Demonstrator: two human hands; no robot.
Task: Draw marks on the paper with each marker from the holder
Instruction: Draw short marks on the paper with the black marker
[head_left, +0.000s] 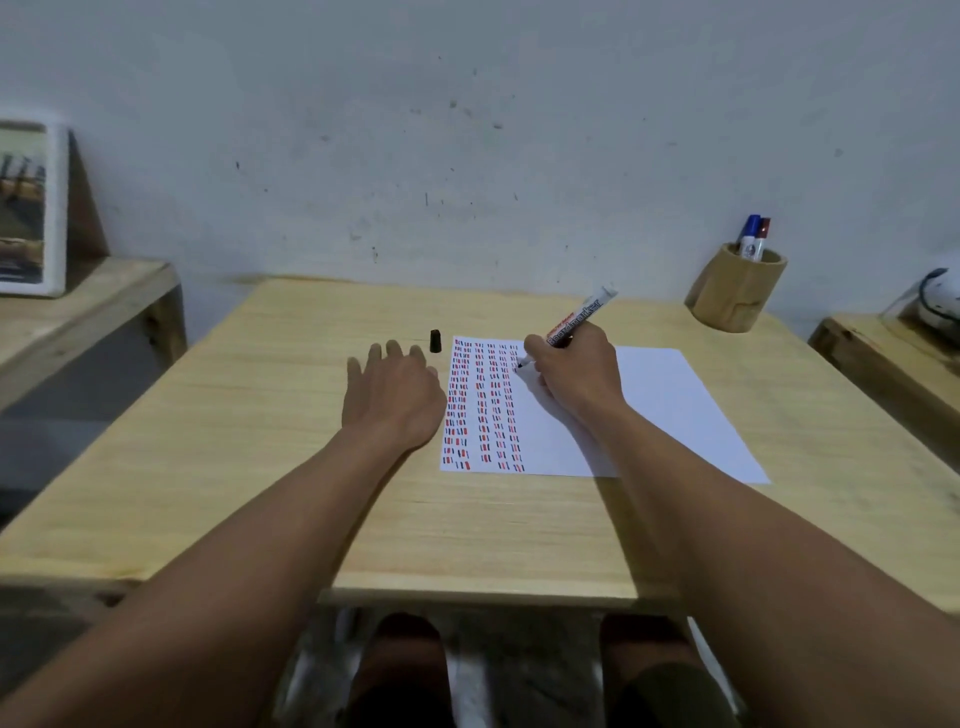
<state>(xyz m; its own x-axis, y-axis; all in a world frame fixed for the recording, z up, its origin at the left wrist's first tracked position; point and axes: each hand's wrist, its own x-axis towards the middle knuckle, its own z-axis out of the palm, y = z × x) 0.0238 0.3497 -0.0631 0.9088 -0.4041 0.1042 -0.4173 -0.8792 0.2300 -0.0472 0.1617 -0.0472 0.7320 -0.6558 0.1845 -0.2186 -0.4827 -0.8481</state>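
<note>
A white sheet of paper lies on the wooden table, its left part covered with columns of short red, blue and black dashes. My right hand grips an uncapped black marker, tip touching the paper near the top of the marks. My left hand rests flat on the table just left of the sheet, fingers spread, holding nothing. The marker's black cap stands on the table beyond my left hand. A round wooden holder at the back right contains a blue marker and a red marker.
A wooden bench with a framed picture leaning on the wall stands at the left. Another wooden surface with a white object sits at the right. The wall rises right behind the table.
</note>
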